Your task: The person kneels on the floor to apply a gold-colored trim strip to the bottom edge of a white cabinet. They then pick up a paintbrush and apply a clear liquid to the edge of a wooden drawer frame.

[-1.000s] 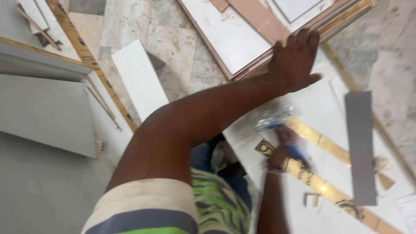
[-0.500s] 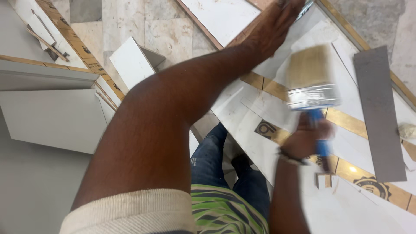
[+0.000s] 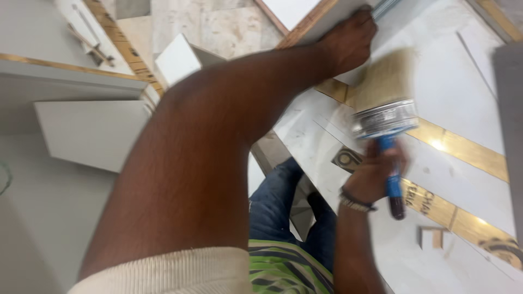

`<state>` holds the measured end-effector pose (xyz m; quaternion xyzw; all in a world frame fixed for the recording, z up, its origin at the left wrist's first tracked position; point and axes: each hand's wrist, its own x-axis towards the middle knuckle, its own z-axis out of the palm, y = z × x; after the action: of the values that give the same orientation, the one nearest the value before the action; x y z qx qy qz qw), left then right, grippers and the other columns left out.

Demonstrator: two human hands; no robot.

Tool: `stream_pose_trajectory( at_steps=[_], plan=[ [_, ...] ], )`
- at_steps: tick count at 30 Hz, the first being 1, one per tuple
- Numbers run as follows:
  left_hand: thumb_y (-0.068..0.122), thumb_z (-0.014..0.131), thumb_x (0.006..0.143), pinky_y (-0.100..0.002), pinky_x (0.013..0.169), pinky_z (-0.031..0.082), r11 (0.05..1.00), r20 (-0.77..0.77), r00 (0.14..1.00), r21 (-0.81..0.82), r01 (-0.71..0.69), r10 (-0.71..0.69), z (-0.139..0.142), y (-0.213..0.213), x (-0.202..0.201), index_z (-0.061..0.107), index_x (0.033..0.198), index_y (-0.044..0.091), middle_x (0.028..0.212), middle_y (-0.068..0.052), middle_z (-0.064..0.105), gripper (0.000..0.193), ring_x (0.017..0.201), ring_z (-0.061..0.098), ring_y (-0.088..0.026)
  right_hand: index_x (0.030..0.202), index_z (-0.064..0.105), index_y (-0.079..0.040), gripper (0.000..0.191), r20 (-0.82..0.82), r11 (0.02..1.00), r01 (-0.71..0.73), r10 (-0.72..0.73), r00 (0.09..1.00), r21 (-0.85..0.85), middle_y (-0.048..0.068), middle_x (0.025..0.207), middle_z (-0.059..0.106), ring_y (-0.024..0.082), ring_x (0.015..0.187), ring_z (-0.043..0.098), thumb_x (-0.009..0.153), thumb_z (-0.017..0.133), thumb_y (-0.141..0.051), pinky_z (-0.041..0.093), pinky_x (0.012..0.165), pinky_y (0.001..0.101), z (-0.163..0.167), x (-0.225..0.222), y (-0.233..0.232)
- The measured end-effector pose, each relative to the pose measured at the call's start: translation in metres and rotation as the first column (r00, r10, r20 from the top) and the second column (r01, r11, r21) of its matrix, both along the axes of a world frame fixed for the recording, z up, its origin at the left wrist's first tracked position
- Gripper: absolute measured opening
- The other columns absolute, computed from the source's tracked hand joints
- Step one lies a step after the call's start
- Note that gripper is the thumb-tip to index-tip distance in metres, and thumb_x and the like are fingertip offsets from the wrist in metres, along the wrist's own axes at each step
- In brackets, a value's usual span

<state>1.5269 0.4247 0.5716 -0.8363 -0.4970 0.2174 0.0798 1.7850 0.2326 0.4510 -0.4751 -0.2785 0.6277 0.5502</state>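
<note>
My right hand [image 3: 375, 173] grips the blue handle of a wide flat paintbrush [image 3: 384, 103], whose pale bristles point up and away over a white board [image 3: 457, 81] crossed by gold strips. My left arm stretches across the view. My left hand [image 3: 351, 41] sits at the far edge of the same board with its fingers curled over the edge, beside a thin metal piece [image 3: 385, 6]. The brush is blurred and hovers just below my left hand. My knees in blue jeans [image 3: 283, 201] are tucked beside the board.
White panels [image 3: 92, 133] with wood-coloured edges lie stacked at the left on a marble floor [image 3: 218, 27]. A small white block [image 3: 177, 57] stands near them. A grey strip [image 3: 509, 109] lies along the right edge. A small wooden offcut [image 3: 433, 237] rests on the board.
My left hand went from lying flat on the board to curling over its far edge. My right hand swung the brush up the board towards my left hand.
</note>
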Motion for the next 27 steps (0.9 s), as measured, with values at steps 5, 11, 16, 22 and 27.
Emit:
stream_pose_trajectory(
  at_steps=[5, 11, 16, 22, 27],
  plan=[
    [0.017, 0.071, 0.075, -0.06, 0.119, 0.012, 0.988, -0.179, 0.976, -0.111, 0.105, -0.124, 0.022, 0.008, -0.005, 0.081, 0.096, 0.001, 0.142, -0.02, 0.053, 0.029, 0.143, 0.032, -0.044, 0.11, 0.071, 0.002, 0.036, -0.135, 0.459, -0.828, 0.843, 0.52, -0.321, 0.021, 0.095, 0.074, 0.023, 0.074, 0.074, 0.099, 0.066, -0.032, 0.061, 0.065, 0.0365, 0.032, -0.047, -0.13],
    [0.02, 0.069, 0.081, -0.06, 0.117, 0.02, 0.98, -0.152, 0.973, -0.122, 0.156, -0.173, 0.021, 0.002, -0.008, 0.081, 0.101, -0.001, 0.137, -0.029, 0.057, 0.032, 0.136, 0.043, -0.049, 0.116, 0.06, -0.003, 0.044, -0.448, 0.846, -0.533, 0.484, 0.752, 0.021, 0.013, 0.101, 0.068, 0.025, 0.09, 0.072, 0.101, 0.062, -0.043, 0.064, 0.081, 0.0406, 0.025, 0.0, -0.008],
    [0.022, 0.067, 0.087, -0.057, 0.118, 0.023, 0.989, -0.042, 0.989, -0.039, 0.139, -0.141, 0.012, 0.004, -0.012, 0.08, 0.103, -0.004, 0.129, -0.028, 0.064, 0.034, 0.13, 0.05, -0.047, 0.113, 0.061, 0.001, 0.026, 0.02, 0.992, -0.039, 0.042, 0.999, -0.117, 0.01, 0.1, 0.072, 0.02, 0.078, 0.069, 0.111, 0.054, -0.024, 0.057, 0.07, 0.0329, 0.056, -0.042, -0.001],
    [0.016, 0.068, 0.084, -0.058, 0.119, 0.024, 0.983, -0.162, 0.971, -0.079, 0.163, -0.174, 0.015, 0.006, -0.01, 0.079, 0.102, -0.004, 0.127, -0.025, 0.064, 0.029, 0.13, 0.049, -0.046, 0.1, 0.07, -0.005, 0.029, -0.193, 0.455, -0.799, 0.808, 0.556, -0.393, 0.009, 0.086, 0.076, 0.019, 0.064, 0.072, 0.095, 0.064, -0.033, 0.059, 0.053, 0.0298, 0.091, -0.031, -0.056],
    [0.019, 0.069, 0.08, -0.055, 0.114, 0.027, 0.986, -0.128, 0.978, -0.027, 0.165, -0.167, 0.02, 0.006, -0.007, 0.08, 0.099, -0.003, 0.12, -0.025, 0.065, 0.031, 0.124, 0.053, -0.046, 0.106, 0.058, -0.005, 0.032, -0.156, 0.962, -0.255, 0.238, 0.958, -0.099, 0.011, 0.105, 0.07, 0.018, 0.081, 0.072, 0.104, 0.063, -0.036, 0.064, 0.069, 0.0342, 0.064, 0.015, -0.003]
  ],
)
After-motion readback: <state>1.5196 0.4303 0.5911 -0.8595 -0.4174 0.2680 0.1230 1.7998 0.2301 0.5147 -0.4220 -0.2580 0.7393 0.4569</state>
